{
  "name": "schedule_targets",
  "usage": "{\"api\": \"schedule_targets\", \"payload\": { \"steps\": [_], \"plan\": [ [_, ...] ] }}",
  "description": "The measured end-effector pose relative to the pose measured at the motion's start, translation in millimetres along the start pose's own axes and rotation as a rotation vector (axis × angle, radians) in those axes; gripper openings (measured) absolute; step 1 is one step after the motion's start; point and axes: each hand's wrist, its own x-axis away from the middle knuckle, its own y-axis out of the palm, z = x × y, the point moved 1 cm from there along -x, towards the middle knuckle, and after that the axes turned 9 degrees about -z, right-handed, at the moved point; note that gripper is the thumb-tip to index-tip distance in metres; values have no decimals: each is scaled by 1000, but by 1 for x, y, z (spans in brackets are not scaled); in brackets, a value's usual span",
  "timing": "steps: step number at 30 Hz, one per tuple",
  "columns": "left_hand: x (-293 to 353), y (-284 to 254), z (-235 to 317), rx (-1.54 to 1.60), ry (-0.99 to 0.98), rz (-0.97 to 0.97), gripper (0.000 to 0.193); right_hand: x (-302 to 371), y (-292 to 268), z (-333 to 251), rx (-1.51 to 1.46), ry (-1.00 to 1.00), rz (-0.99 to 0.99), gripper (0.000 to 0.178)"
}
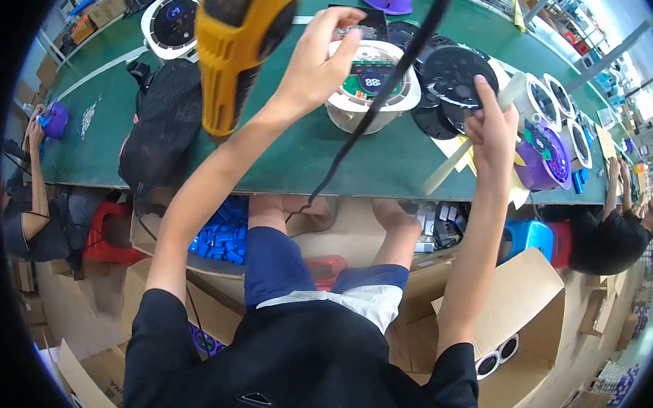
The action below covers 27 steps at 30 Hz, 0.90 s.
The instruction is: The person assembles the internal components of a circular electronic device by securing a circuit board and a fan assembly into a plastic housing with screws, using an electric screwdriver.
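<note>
From the left, a yellow heat gun (241, 49) hangs over the green bench (302, 157), its black cord (380, 105) trailing down. My left hand (319, 60) pinches the rim of the white round housing (372, 87), circuit board exposed, so assembly looks unfinished. My right hand (492, 129) closes around a pale flat stick (471, 141).

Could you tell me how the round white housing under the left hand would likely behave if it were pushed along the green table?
The round white housing looks like hollow plastic, so probably light. Its broad, low shape suggests it would slide rather than tip. The exposed circuit board inside looks fragile.
</note>
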Motion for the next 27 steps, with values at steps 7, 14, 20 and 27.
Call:
{"api": "schedule_targets", "payload": {
  "steps": [7, 14, 20, 27],
  "plan": [
    [11, 4, -13, -217, 96, 28, 33, -92, -64, 46, -184, 114, 14, 26],
    [75, -7, 19, -189, -29, -185, 49, -123, -95, 34, 474, -274, 277, 26],
    [103, -46, 97, -382, -128, -452, 42, -110, -92, 14, 1335, -506, 579, 65],
    [81, -88, 70, -369, -79, 165, 32, -33, 49, -21, 756, -591, -570, 45]
  ]
}}
